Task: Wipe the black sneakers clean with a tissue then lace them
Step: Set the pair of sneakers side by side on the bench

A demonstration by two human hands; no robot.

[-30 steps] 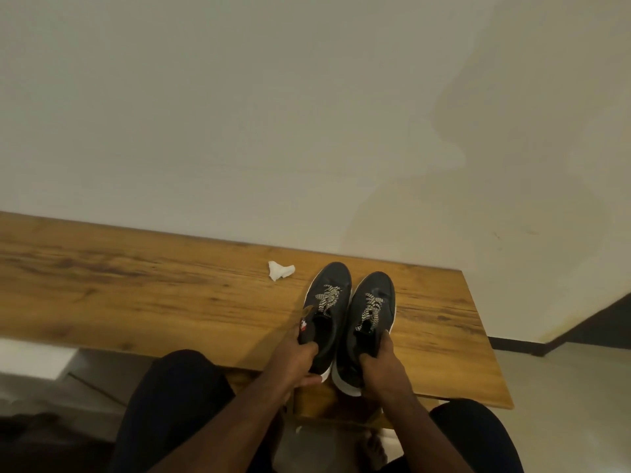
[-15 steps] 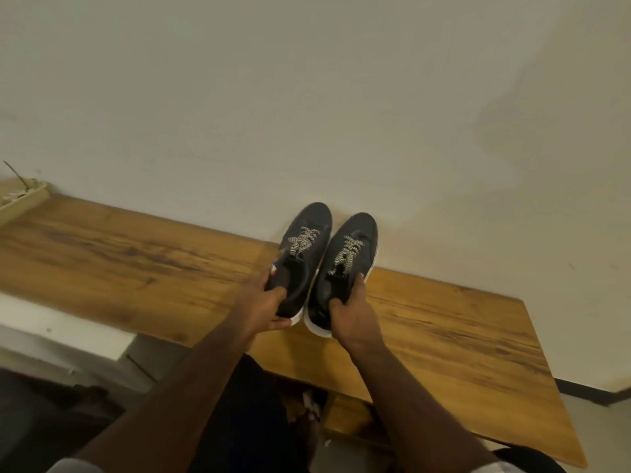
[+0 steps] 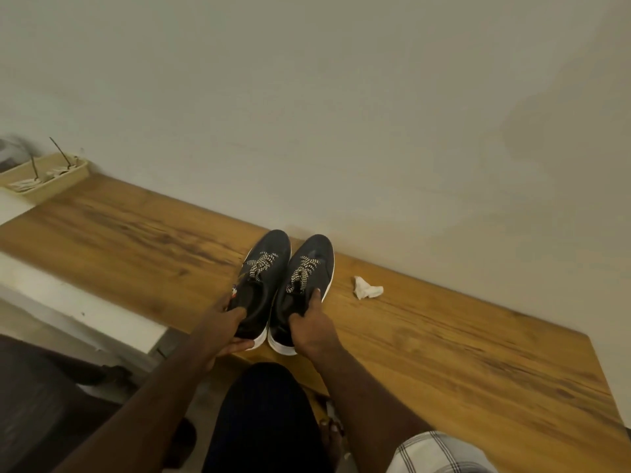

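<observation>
Apparently lifted slightly, left hand point(image 3: 218, 331) gripping left sneaker point(image 3: 260, 285) heel, right hand point(image 3: 312, 327) gripping right sneaker point(image 3: 302, 288), tissue point(image 3: 367, 289) nearby

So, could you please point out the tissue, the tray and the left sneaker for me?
tissue point(image 3: 367, 288), head view, on the middle of the crumpled wad.
tray point(image 3: 56, 182), head view, on its front wall.
left sneaker point(image 3: 269, 247), head view, on the toe, ahead of the laces.

Wooden bench point(image 3: 444, 353), two black sneakers point(image 3: 290, 285), crumpled tissue point(image 3: 367, 289), beige tray point(image 3: 44, 177)
</observation>
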